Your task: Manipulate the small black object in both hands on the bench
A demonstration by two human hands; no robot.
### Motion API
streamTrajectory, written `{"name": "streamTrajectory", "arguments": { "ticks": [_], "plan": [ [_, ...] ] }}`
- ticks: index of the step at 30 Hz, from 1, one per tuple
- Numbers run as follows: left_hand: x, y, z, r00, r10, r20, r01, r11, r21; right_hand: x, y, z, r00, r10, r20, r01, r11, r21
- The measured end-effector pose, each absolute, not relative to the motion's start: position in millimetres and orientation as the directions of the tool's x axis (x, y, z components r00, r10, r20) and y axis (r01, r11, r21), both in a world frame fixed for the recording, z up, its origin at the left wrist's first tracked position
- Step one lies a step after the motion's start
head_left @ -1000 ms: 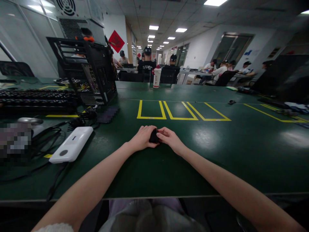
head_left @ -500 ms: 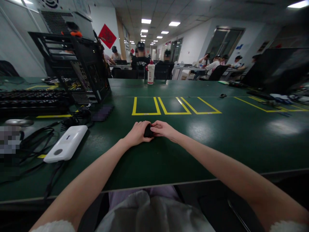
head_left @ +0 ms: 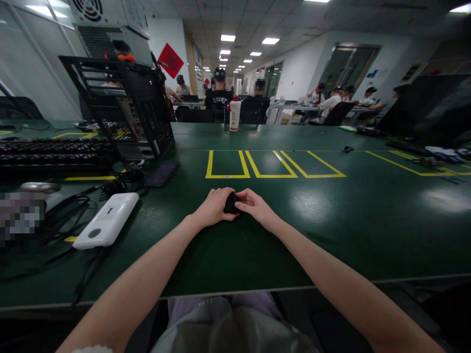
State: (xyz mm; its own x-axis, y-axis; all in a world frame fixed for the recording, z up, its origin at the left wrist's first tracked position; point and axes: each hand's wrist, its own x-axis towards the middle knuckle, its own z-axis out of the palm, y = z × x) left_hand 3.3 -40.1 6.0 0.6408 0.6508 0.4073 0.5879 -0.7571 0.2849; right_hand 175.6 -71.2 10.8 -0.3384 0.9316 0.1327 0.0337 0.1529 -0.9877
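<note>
A small black object [head_left: 230, 203] is between my two hands, low over the green table [head_left: 206, 255], just in front of the yellow taped outlines. My left hand [head_left: 215, 206] wraps round it from the left, fingers over the top and thumb below. From the right, my right hand [head_left: 256, 207] pinches its edge with thumb and fingers. What the object is cannot be made out, since the fingers cover much of it.
Yellow tape outlines [head_left: 227, 176] lie beyond my hands. A white bottle [head_left: 234, 115] stands further back. To the left are a white device [head_left: 106, 220], black cables, a dark flat item [head_left: 161, 174] and an open black computer case [head_left: 142, 105]. Several people sit in the background.
The whole view has shifted slightly, so the scene sits a little further right and lower. Both hands remain on the black object; the right fingers have changed position slightly at its edge.
</note>
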Motion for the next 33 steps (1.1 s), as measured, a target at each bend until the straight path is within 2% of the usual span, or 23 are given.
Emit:
{"name": "streamTrajectory", "arguments": {
  "ticks": [7,11,15,23,29,33],
  "plan": [
    [3,-39,6,0.655,0.634,0.410,0.572,-0.771,0.278,171,-69,5,-0.278,0.945,0.173,0.067,0.198,-0.978],
    [3,-40,7,0.657,0.635,0.405,0.573,-0.771,0.280,170,-66,2,-0.239,0.965,0.111,0.089,0.136,-0.987],
    [2,-40,7,0.666,0.623,0.412,0.561,-0.781,0.274,172,-66,3,-0.286,0.956,0.062,0.124,0.101,-0.987],
    [2,-40,8,0.671,0.612,0.419,0.545,-0.790,0.280,174,-71,5,-0.370,0.912,0.174,0.067,0.213,-0.975],
    [2,-41,10,0.673,0.608,0.421,0.536,-0.793,0.289,172,-69,4,-0.278,0.952,0.125,0.092,0.157,-0.983],
    [2,-41,9,0.674,0.609,0.419,0.543,-0.792,0.277,172,-66,1,-0.281,0.957,0.073,0.088,0.101,-0.991]
  ]
}}
